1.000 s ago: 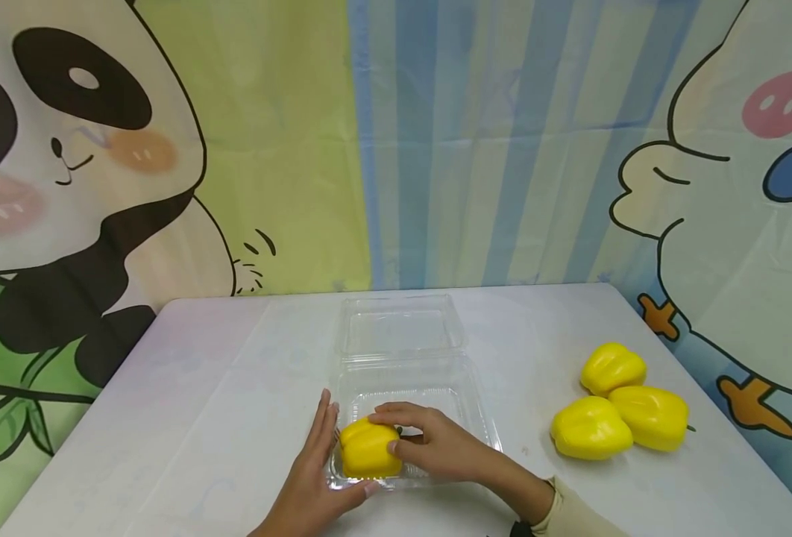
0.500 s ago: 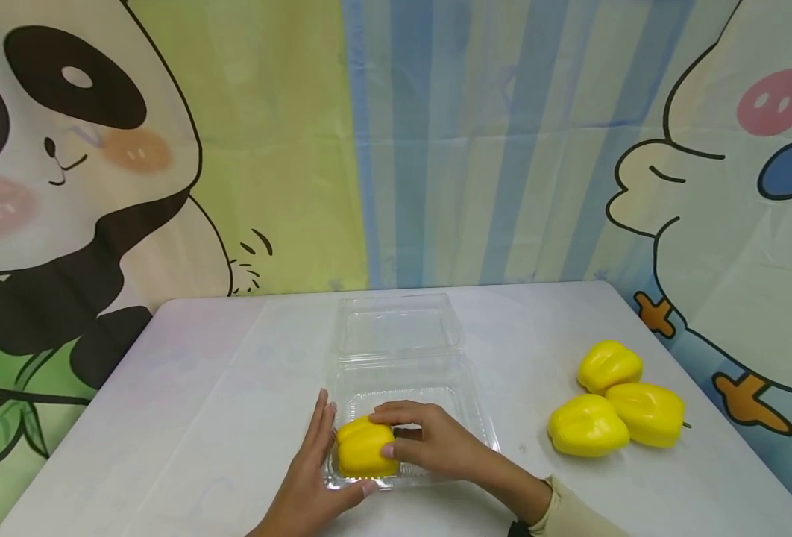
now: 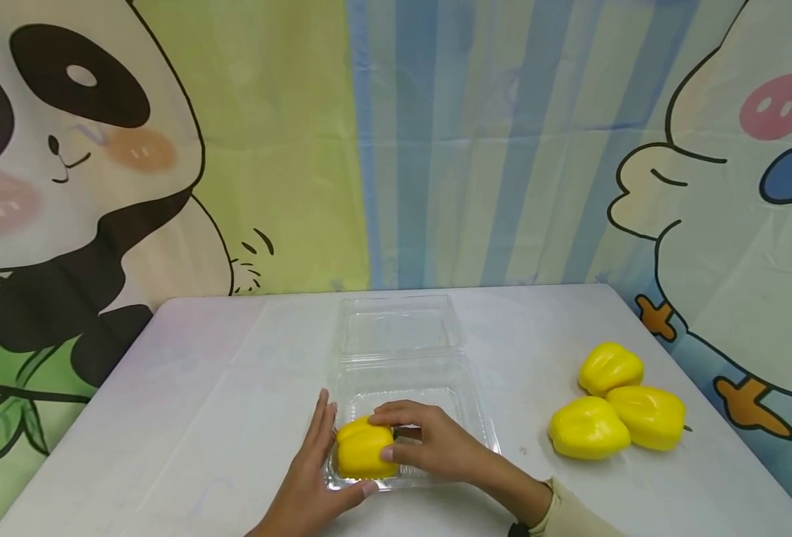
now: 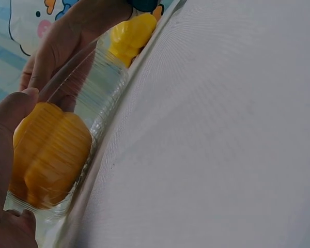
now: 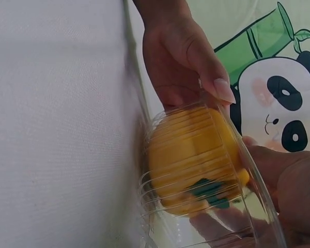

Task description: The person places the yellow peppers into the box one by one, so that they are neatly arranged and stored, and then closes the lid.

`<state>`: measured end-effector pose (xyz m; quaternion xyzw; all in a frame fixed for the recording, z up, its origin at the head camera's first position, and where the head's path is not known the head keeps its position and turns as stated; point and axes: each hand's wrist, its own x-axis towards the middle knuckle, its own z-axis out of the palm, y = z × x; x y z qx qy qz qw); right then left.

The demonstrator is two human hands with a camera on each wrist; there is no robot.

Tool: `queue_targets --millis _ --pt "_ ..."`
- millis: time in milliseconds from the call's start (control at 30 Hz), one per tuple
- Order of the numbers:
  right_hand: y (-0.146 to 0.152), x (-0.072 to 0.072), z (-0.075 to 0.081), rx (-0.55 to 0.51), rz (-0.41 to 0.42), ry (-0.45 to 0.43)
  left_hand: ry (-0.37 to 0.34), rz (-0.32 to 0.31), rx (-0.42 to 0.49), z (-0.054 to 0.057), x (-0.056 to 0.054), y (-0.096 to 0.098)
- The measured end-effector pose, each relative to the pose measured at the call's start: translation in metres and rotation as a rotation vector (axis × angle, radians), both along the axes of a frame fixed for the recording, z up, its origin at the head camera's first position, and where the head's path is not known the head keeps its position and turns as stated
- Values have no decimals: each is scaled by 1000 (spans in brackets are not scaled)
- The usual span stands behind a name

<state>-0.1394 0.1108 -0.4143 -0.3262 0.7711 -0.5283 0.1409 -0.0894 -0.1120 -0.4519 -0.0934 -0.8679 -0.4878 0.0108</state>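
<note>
Your right hand (image 3: pixel 443 444) grips a yellow pepper (image 3: pixel 364 449), thumb on its near side and fingers over the top, while your left hand (image 3: pixel 312 477) lies along the left side of a clear plastic container (image 3: pixel 429 403), its fingers extended and its thumb reaching along the near rim. The two hands are near each other, one on either side of the pepper, which sits inside the container's near left corner. Through the clear wall, the right wrist view shows the pepper's dark green stem (image 5: pixel 211 192) on the side toward your right fingers. The container stands on a white desk (image 3: pixel 201 403), with its lid (image 3: pixel 399 328) folded back on the far side. Off to your right, well apart from the container, three more peppers lie clustered: a near one (image 3: pixel 589 428), a right-hand one (image 3: pixel 649 418) with a short stem showing, and a far one (image 3: pixel 612 369). A pale sleeve (image 3: pixel 573 511) covers your right forearm above the wrist. Behind the desk hangs a printed backdrop (image 3: pixel 288 149), with a panda (image 3: pixel 168 231) on its left part and blue stripes in the middle.
</note>
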Motion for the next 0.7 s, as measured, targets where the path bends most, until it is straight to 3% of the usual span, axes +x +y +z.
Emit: queue_targets --millis 400,700 --pt "0 -2 -1 21 44 42 28 -29 35 -3 1 -3" --pt "0 -2 0 55 49 63 59 -30 -13 -3 1 -2"
